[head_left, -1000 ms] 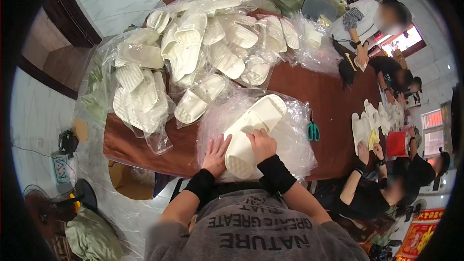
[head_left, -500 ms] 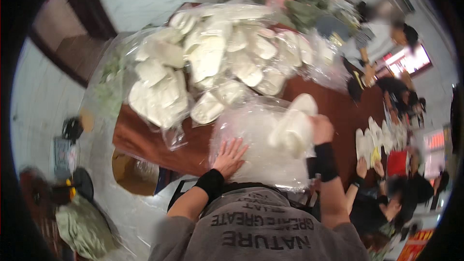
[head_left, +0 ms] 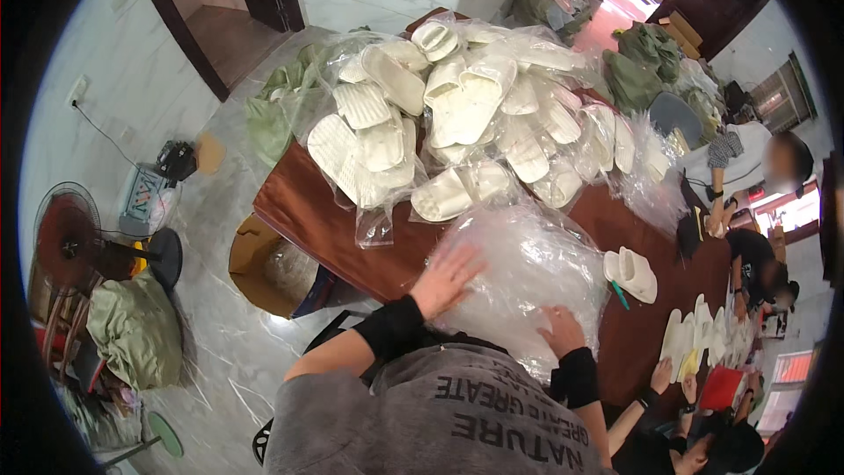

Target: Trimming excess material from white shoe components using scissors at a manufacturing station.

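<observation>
One brown-covered table (head_left: 316, 220) bears, at its near side, a stack of clear plastic bags (head_left: 527, 255), long axis unclear, lying right of the left hand (head_left: 447, 280), its blurred fingers spread, and beyond the right hand (head_left: 563, 332), fingers loosely parted, neither hand clearly nearer.

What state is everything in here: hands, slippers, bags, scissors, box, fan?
Left hand: open, empty, blurred
Right hand: open, empty
Clear plastic bags: layered flat on the table
Nearer slipper pair: unbagged
Heaped white slippers: in clear plastic
Teal scissors: partly hidden
Cardboard box: open
Fan: upright, spinning unclear
</observation>
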